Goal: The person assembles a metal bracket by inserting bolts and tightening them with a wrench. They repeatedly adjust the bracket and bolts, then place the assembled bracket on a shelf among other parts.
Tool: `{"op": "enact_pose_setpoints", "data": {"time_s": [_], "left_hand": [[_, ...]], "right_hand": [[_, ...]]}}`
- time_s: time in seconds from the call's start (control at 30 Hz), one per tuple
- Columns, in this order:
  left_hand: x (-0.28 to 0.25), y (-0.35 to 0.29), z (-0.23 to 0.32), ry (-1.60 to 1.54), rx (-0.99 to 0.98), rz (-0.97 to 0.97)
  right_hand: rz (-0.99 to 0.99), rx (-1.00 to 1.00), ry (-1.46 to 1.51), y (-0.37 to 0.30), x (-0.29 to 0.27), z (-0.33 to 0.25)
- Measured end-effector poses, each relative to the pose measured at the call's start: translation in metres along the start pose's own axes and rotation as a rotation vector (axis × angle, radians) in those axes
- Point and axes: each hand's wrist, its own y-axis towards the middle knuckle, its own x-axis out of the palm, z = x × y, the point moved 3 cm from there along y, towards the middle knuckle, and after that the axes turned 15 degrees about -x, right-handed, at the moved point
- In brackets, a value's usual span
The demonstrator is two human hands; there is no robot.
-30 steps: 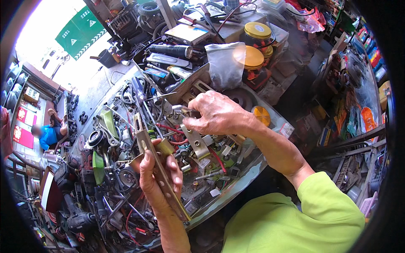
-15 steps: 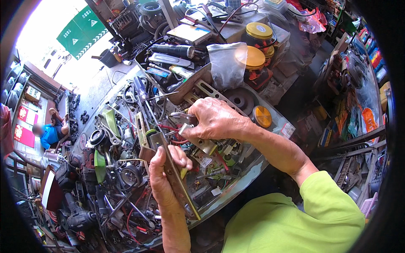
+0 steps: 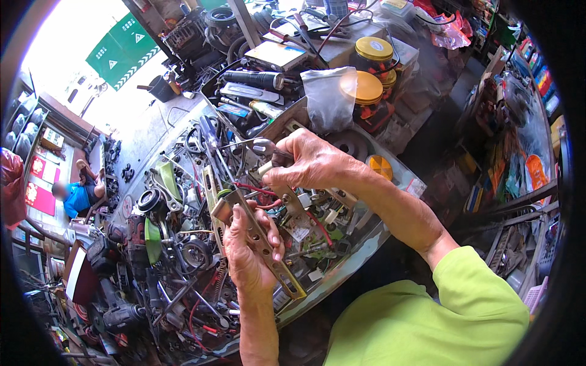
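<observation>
Swung rightward at near end: drilled metal bar (image 3: 260, 240), clasped in left hand (image 3: 249, 261), slanting lower-right; pinching rounded metal piece (image 3: 262, 147) beyond it in right hand (image 3: 312, 162).

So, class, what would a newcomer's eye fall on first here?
The vivid lime-green fabric shirt spreads across the lower right. Near the centre, the left hand grips a long perforated metal bar. Round yellow jar lids stand out above, right of centre.
</observation>
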Motion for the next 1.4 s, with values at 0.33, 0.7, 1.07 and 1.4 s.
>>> {"op": "enact_pose_setpoints", "data": {"time_s": [0.33, 0.7, 1.07, 1.4], "left_hand": [[0.006, -0.002, -0.008, 0.269, 0.029, 0.08], [0.019, -0.01, -0.001, -0.023, -0.091, 0.003], [0.022, 0.015, 0.021, -0.313, -0.044, -0.109], [0.011, 0.019, -0.001, -0.021, -0.013, 0.065]], "right_hand": [[-0.141, -0.07, 0.348, -0.006, 0.023, -0.013], [0.137, -0.159, 0.134, 0.0, -0.015, -0.01], [-0.43, -0.275, -0.861, -0.045, -0.016, -0.028], [-0.686, -0.334, -0.856, -0.031, -0.009, -0.025]]}}
